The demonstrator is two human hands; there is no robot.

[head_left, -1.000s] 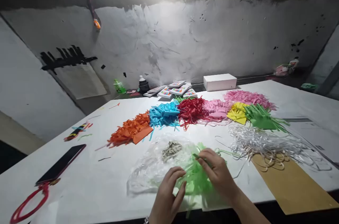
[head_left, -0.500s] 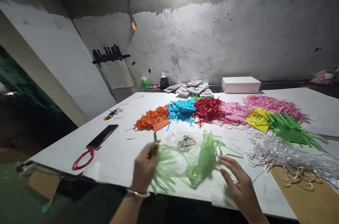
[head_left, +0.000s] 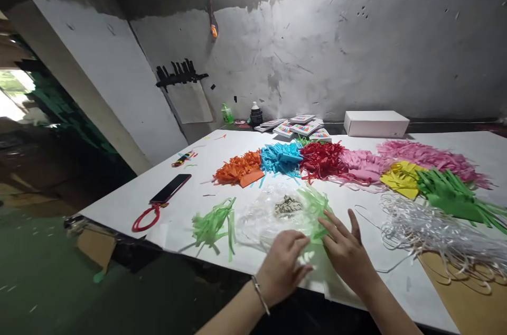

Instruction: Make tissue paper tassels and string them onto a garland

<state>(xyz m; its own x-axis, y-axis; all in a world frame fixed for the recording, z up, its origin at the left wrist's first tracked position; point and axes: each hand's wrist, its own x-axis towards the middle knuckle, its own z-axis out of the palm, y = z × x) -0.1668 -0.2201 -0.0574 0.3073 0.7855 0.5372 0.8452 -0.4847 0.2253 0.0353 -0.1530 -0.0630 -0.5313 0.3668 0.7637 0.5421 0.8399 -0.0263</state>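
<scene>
My right hand [head_left: 344, 244] rests with fingers spread on a bunch of light green tissue paper strips [head_left: 315, 205]. Close to its left is my left hand [head_left: 283, 266], fingers bent and the thumb apart, near the lower end of the same green tissue. Whether its fingertips touch the tissue I cannot tell. A second light green tissue tassel [head_left: 212, 224] lies loose on the table further left. Between them spreads a clear plastic bag [head_left: 251, 221], with a heap of small greyish pieces [head_left: 288, 205] at its middle.
Behind lies a row of fringed paper: orange [head_left: 237, 167], blue [head_left: 281, 158], red [head_left: 322, 159], pink [head_left: 362, 164], yellow [head_left: 403, 177] and green [head_left: 451, 193]. White ribbon [head_left: 431, 224] covers brown card [head_left: 446, 285] at right. A phone [head_left: 171, 188] lies left; a white box [head_left: 376, 123] stands behind.
My left hand has put one light green tassel down on the left and moved right, beside my right hand. The view has shifted slightly left.
</scene>
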